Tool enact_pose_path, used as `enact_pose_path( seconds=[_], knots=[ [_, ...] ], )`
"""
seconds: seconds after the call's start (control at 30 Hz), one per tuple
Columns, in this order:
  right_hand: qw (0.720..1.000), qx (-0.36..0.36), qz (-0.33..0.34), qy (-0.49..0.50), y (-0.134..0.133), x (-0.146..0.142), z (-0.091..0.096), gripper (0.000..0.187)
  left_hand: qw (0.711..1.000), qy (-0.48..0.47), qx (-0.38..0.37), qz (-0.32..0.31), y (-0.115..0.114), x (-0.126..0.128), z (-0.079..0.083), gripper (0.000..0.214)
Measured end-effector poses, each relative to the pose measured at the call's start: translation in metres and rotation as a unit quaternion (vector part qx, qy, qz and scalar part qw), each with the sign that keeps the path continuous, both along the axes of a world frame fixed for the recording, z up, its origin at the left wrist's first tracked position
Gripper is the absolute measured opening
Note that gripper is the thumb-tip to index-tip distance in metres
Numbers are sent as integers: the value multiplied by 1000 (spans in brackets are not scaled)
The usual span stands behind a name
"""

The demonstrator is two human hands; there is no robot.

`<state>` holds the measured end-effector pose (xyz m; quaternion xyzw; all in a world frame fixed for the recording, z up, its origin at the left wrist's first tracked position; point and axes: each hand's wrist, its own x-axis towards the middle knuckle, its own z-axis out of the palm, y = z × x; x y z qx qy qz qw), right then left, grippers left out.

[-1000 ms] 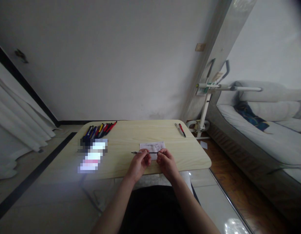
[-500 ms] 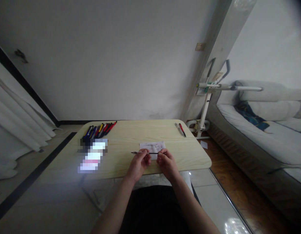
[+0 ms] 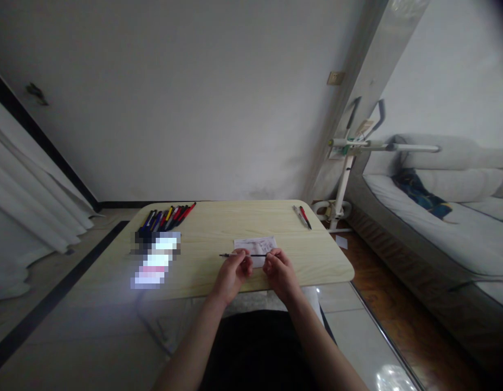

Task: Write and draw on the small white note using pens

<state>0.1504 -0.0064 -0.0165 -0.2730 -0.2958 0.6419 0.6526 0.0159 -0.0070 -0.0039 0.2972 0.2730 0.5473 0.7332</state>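
A slim pen (image 3: 257, 256) with a dark tip and a dark right-hand section lies level across both hands, just above the near part of the table. My left hand (image 3: 234, 271) is closed round its middle, with the tip sticking out to the left. My right hand (image 3: 281, 271) pinches its right end, so that end is hidden by the fingers. Beneath the hands is a small sheet of paper (image 3: 255, 244) with dark scribbled marks, partly covered by them.
The pale wooden table (image 3: 219, 222) bears a pile of several pens (image 3: 167, 218) at the far left. A bright, blurred-out screen (image 3: 157, 259) lies nearer on that side. Two pens (image 3: 302, 217) rest at the far right. Beyond stand exercise equipment (image 3: 344, 176) and a sofa (image 3: 447, 212).
My right hand has shifted very slightly to the right, and a little more of the pen's dark section shows between the hands. My left hand is nearly still.
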Motion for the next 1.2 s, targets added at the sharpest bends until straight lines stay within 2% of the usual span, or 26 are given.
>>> enact_pose_path(
  seconds=[0.4, 0.7, 1.2],
  knots=[
    [999, -21, -23, 21, 0, 2, 3, 17, 1000, -10, -9, 22, 0, 1, 0, 20],
    [999, -10, -7, 49, -1, 2, 2, 14, 999, -15, -16, 32, 0, 1, 0, 20],
    [998, -30, -19, 57, -1, 4, 4, 14, 999, -20, -22, 38, 1, 1, 1, 22]
  ],
)
